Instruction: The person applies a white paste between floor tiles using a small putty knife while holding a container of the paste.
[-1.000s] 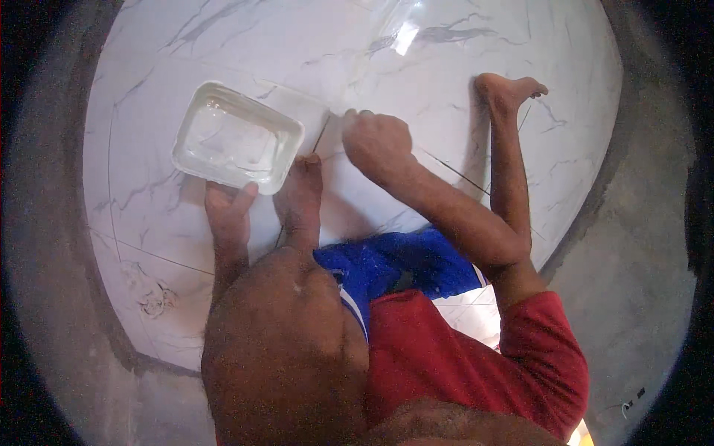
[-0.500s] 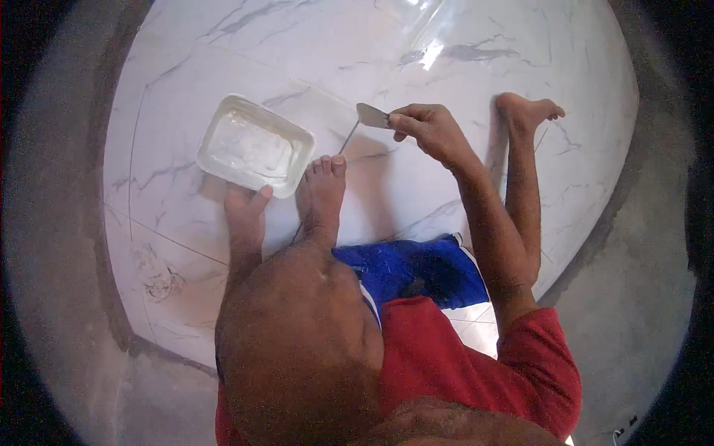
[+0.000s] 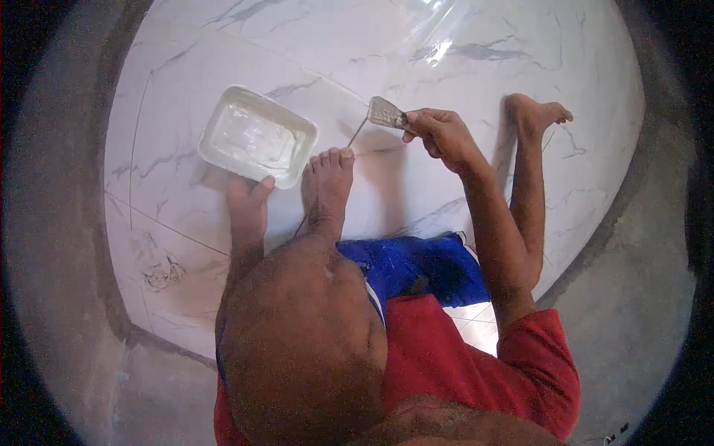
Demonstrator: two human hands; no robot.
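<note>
Scraper (image 3: 386, 113) now with a mottled blade face in view, plain grey before.

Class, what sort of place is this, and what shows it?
Probably an unfinished room: glossy white grey-veined tiles, rough grey cement-like surfaces around them, and a flat metal scraper in the right hand.

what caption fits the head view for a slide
Left hand holding a white rectangular tray, right hand gripping a small flat grey scraper over white, grey-veined floor tiles.
</note>
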